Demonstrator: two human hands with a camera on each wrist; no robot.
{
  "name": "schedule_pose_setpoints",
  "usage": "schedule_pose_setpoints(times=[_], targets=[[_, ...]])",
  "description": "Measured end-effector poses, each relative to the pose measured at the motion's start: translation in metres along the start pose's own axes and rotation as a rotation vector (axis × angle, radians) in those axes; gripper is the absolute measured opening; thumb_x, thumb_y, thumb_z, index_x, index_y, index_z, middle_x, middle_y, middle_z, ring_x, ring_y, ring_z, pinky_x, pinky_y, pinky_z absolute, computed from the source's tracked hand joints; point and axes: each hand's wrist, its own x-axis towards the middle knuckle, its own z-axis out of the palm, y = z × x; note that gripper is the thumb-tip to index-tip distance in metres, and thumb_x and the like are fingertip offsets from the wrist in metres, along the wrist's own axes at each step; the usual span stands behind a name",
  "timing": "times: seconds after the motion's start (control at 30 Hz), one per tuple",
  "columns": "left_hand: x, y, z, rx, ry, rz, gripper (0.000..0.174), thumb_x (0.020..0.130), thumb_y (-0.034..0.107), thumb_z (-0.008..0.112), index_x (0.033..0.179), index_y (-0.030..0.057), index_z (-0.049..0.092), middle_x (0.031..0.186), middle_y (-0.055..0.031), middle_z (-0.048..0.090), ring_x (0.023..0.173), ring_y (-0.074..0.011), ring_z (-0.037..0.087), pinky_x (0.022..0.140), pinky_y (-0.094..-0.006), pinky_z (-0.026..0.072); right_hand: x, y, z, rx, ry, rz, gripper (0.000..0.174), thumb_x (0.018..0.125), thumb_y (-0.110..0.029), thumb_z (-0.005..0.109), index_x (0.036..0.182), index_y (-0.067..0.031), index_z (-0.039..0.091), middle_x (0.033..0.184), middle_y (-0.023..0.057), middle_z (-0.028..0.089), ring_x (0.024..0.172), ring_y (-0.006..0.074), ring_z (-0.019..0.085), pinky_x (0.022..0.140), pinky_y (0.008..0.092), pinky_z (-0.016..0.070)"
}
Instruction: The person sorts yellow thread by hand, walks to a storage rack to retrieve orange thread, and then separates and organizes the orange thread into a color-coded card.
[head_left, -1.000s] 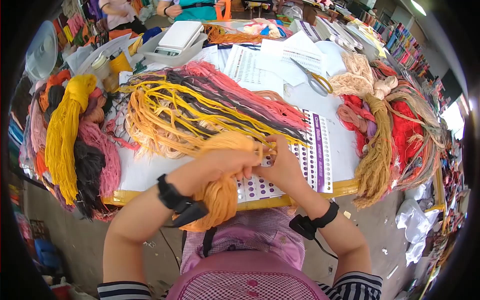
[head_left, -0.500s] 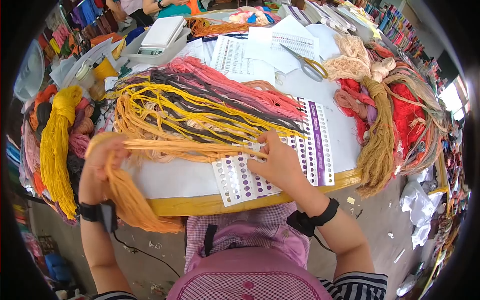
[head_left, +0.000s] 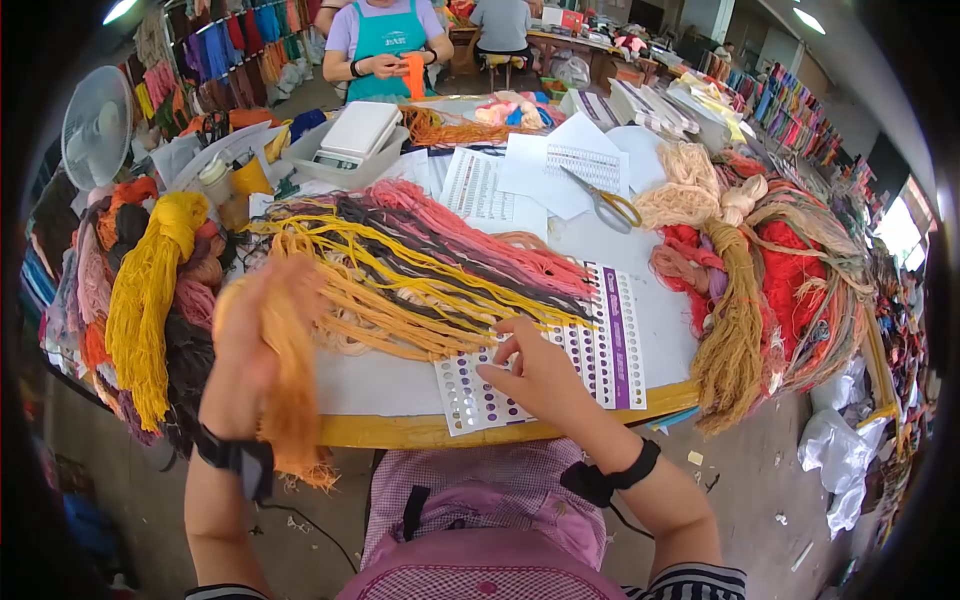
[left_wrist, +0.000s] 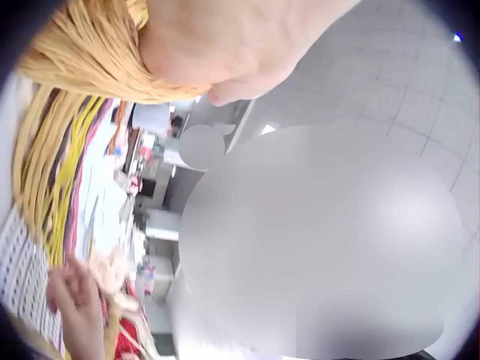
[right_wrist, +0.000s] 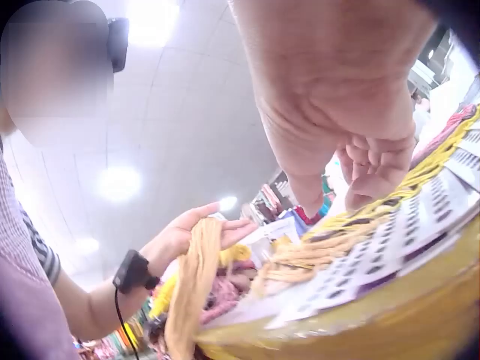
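A light orange thread skein (head_left: 290, 385) hangs draped over my left hand (head_left: 240, 350), its loose end past the table's front edge. In the right wrist view that hand's fingers (right_wrist: 238, 225) look straight, with the skein lying across them. My right hand (head_left: 535, 375) hovers over the punched card (head_left: 622, 350), fingers loosely bent, thumb and forefinger apart, nothing between them. Strands of light orange thread (head_left: 400, 325) run to the card's holes beside yellow threads (head_left: 440, 270), dark grey ones and pink threads (head_left: 470, 230).
Scissors (head_left: 605, 200) lie on printed sheets (head_left: 480, 185) at the back. A white scale (head_left: 360, 130) sits in a tray back left. Yellow skeins (head_left: 160, 310) hang at the left edge, tan skeins (head_left: 738, 330) at the right. Another person (head_left: 385, 45) stands opposite.
Both hands were together at the card; my left hand then drew the skein leftward, strands stretched to my right hand. Now the strands lie on the table and the right hand has let go.
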Motion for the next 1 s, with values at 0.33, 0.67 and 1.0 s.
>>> schedule_pose_setpoints(times=[0.33,0.67,1.0], targets=[[-0.065,-0.061,0.088,0.196,-0.322,-0.115,0.047,0.099,0.03,0.045,0.134,-0.0017,0.045,0.137,-0.0126,0.048,0.127,-0.0249,0.046,0.106,-0.0349,0.0367,0.002,-0.027,-0.008,0.352,-0.215,-0.176,0.023,0.092,-0.023,0.059,0.103,-0.0022,0.062,0.088,0.0093,0.065,0.084,0.0198,0.062,0.075,0.0313,0.0487],[-0.035,-0.052,0.028,-0.071,0.038,-0.296,0.029,0.093,0.015,0.055,0.119,0.0018,0.057,0.093,-0.0032,0.064,0.067,-0.0086,0.053,0.058,-0.0211,0.0406,0.148,0.072,-0.085,-0.421,-0.144,-0.136,0.052,0.095,-0.043,0.045,0.122,0.0014,0.054,0.113,0.0255,0.059,0.108,0.0381,0.056,0.091,0.0416,0.0438],[-0.021,-0.05,0.023,-0.032,0.064,-0.378,0.028,0.094,0.019,0.056,0.114,0.001,0.058,0.083,-0.0012,0.062,0.062,-0.009,0.052,0.055,-0.0217,0.0373,0.19,0.077,-0.048,-0.483,-0.306,-0.16,0.073,0.093,-0.056,0.042,0.135,0.0036,0.043,0.14,0.0286,0.039,0.136,0.0378,0.031,0.112,0.0411,0.026]])
